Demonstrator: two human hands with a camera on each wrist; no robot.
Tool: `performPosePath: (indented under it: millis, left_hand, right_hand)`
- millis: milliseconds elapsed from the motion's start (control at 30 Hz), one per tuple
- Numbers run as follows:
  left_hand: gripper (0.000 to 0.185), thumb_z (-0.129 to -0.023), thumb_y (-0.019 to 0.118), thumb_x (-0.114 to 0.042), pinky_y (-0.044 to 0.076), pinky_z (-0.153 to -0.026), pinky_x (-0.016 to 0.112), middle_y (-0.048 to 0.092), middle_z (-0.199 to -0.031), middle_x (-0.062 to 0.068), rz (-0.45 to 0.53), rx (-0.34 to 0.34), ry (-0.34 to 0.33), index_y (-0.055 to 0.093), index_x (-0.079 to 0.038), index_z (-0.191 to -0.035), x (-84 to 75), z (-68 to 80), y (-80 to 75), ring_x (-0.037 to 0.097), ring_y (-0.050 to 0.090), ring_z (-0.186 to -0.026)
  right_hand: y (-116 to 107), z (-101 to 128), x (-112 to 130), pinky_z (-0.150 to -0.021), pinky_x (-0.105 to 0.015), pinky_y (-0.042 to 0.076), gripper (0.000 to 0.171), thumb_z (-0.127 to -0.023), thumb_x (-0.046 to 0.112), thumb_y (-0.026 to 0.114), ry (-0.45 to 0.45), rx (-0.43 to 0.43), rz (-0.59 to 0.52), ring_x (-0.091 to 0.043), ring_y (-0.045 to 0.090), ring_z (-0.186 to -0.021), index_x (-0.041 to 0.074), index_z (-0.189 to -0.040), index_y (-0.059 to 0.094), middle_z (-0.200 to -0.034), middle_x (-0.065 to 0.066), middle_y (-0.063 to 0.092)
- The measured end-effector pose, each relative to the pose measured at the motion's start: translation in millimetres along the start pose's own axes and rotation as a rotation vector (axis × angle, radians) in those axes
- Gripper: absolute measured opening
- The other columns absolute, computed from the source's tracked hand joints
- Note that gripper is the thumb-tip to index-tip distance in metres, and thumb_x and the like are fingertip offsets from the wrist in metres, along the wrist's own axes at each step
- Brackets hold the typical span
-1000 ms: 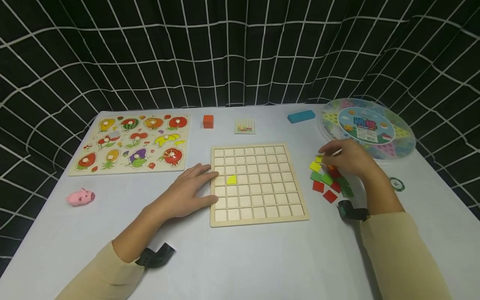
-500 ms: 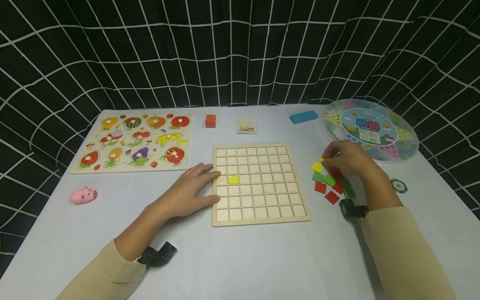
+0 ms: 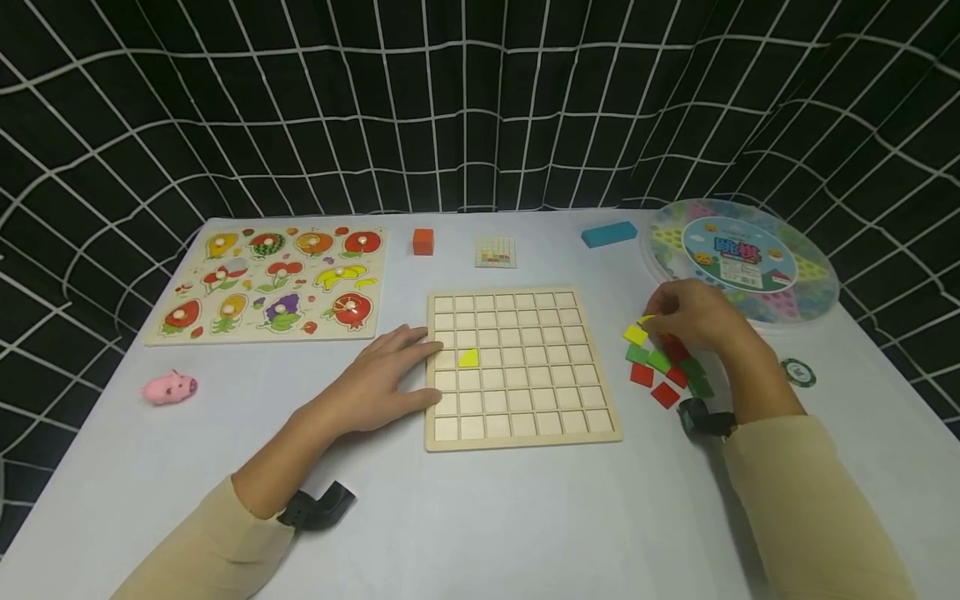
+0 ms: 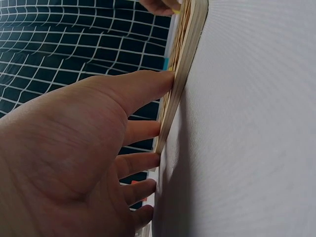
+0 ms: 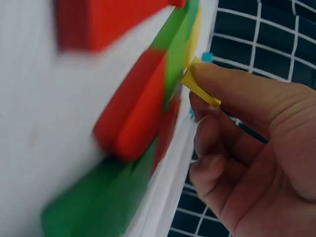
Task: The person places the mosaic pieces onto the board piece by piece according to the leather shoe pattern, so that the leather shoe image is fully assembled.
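A square wooden grid board [image 3: 525, 444] lies in front of me in the head view. One yellow tile [image 3: 468, 358] with a rounded corner sits in a cell near its left side. My left hand [image 3: 378, 383] rests at the board's left edge, its thumb and fingertips touching the frame. Over the tile pile to the right, my right hand [image 3: 693, 318] pinches another yellow tile [image 5: 201, 90] between thumb and forefinger, tilted on edge in the right wrist view. Below it lie a loose yellow tile [image 3: 635, 335], several red tiles [image 3: 665, 395] and several green tiles [image 3: 701, 387], partly hidden.
A fruit puzzle board [image 3: 258, 283] lies at the far left, above a pink toy pig [image 3: 170, 388]. Behind the grid are an orange block [image 3: 423, 242], a small pattern card [image 3: 496, 252] and a blue block [image 3: 609, 234]. A round game box [image 3: 795, 250] and a chip [image 3: 798, 372] stand right.
The head view has shifted slightly. My right thumb and forefinger have drawn together on a yellow tile at the pile's far edge. My left hand stays at the board's edge.
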State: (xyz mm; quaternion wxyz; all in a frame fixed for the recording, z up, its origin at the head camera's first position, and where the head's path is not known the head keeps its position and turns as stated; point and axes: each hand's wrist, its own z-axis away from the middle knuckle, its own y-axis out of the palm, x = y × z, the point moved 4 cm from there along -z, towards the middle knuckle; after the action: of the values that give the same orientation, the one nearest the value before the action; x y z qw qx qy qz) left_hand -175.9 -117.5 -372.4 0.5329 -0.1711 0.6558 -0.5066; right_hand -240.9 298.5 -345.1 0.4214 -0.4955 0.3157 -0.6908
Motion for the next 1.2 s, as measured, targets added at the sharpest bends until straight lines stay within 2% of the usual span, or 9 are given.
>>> performPosePath:
  millis: [167,300,367,533,633,733,867,967,1200]
  left_hand:
    - [0.069,-0.092,0.074,-0.041,0.022,-0.126,0.062,0.036,-0.167,0.009,-0.004,0.005,-0.003,0.052,-0.018,-0.153,0.6,-0.6,0.2,0.037,0.021,-0.159]
    - [0.069,-0.092,0.074,-0.041,0.022,-0.126,0.062,0.036,-0.167,0.009,0.001,0.005,0.001,0.051,-0.018,-0.153,1.1,-0.5,0.7,0.037,0.021,-0.159]
    - [0.069,-0.092,0.074,-0.041,0.022,-0.126,0.062,0.036,-0.167,0.009,0.007,0.005,0.002,0.051,-0.019,-0.153,1.1,-0.6,1.3,0.037,0.021,-0.159]
    - [0.069,-0.092,0.074,-0.041,0.021,-0.126,0.062,0.036,-0.167,0.009,0.001,0.003,0.006,0.051,-0.019,-0.153,0.7,-1.0,1.3,0.038,0.021,-0.159]
    - [0.069,-0.092,0.074,-0.041,0.021,-0.126,0.062,0.036,-0.167,0.009,-0.003,0.004,0.001,0.051,-0.018,-0.153,0.7,-0.7,0.3,0.037,0.021,-0.159]
    - [0.069,-0.092,0.074,-0.041,0.021,-0.126,0.062,0.036,-0.167,0.01,-0.005,0.005,-0.002,0.052,-0.018,-0.153,0.5,-0.2,-0.4,0.038,0.021,-0.159]
    - [0.069,-0.092,0.074,-0.041,0.02,-0.127,0.062,0.036,-0.167,0.01,-0.005,0.006,-0.003,0.052,-0.017,-0.153,1.2,-0.1,-0.1,0.038,0.021,-0.159]
    - [0.069,-0.092,0.074,-0.041,0.02,-0.127,0.061,0.036,-0.167,0.009,-0.002,0.005,-0.004,0.052,-0.017,-0.153,1.7,-0.2,0.3,0.037,0.021,-0.159]
    - [0.068,-0.092,0.074,-0.04,0.02,-0.126,0.062,0.037,-0.166,0.01,-0.002,0.0,0.01,0.052,-0.017,-0.152,1.7,0.5,-0.9,0.039,0.022,-0.158]
  right_hand:
    - [1.2,9.4,21.9,-0.077,-0.035,0.055,0.035,-0.098,0.026,0.07,-0.046,-0.031,-0.06,-0.032,0.059,-0.098,0.007,-0.127,0.07,-0.12,-0.022,0.066]
    - [7.1,16.2,49.3,-0.077,-0.028,0.056,0.033,-0.099,0.024,0.069,-0.099,0.0,-0.172,-0.026,0.066,-0.095,0.008,-0.127,0.073,-0.122,-0.019,0.068]
    - [11.8,18.5,61.8,-0.083,-0.029,0.057,0.03,-0.099,0.024,0.07,-0.093,0.036,-0.233,-0.024,0.067,-0.095,0.009,-0.125,0.073,-0.123,-0.016,0.067]
    - [24.1,21.1,87.9,-0.102,-0.043,0.055,0.027,-0.098,0.02,0.072,-0.076,0.116,-0.388,-0.024,0.073,-0.096,0.006,-0.121,0.069,-0.123,-0.015,0.061]
    - [31.0,21.2,101.6,-0.098,-0.038,0.059,0.026,-0.097,0.016,0.071,-0.092,0.149,-0.457,-0.023,0.076,-0.091,0.003,-0.119,0.065,-0.117,-0.016,0.06]
    - [37.4,20.8,113.0,-0.087,-0.033,0.062,0.024,-0.097,0.014,0.07,-0.107,0.167,-0.473,-0.024,0.073,-0.088,0.002,-0.117,0.065,-0.111,-0.016,0.064]
    - [44.2,20.2,122.5,-0.087,-0.036,0.055,0.022,-0.093,0.014,0.072,-0.111,0.169,-0.449,-0.027,0.065,-0.089,0.004,-0.113,0.069,-0.101,-0.012,0.07]
    - [49.6,19.3,127.0,-0.089,-0.037,0.057,0.022,-0.092,0.014,0.074,-0.115,0.178,-0.456,-0.028,0.068,-0.091,0.004,-0.111,0.07,-0.099,-0.01,0.071]
    - [58.1,18.7,131.2,-0.083,-0.033,0.062,0.032,-0.093,0.008,0.071,-0.158,0.221,-0.534,-0.026,0.073,-0.084,0.007,-0.125,0.071,-0.094,-0.011,0.071]
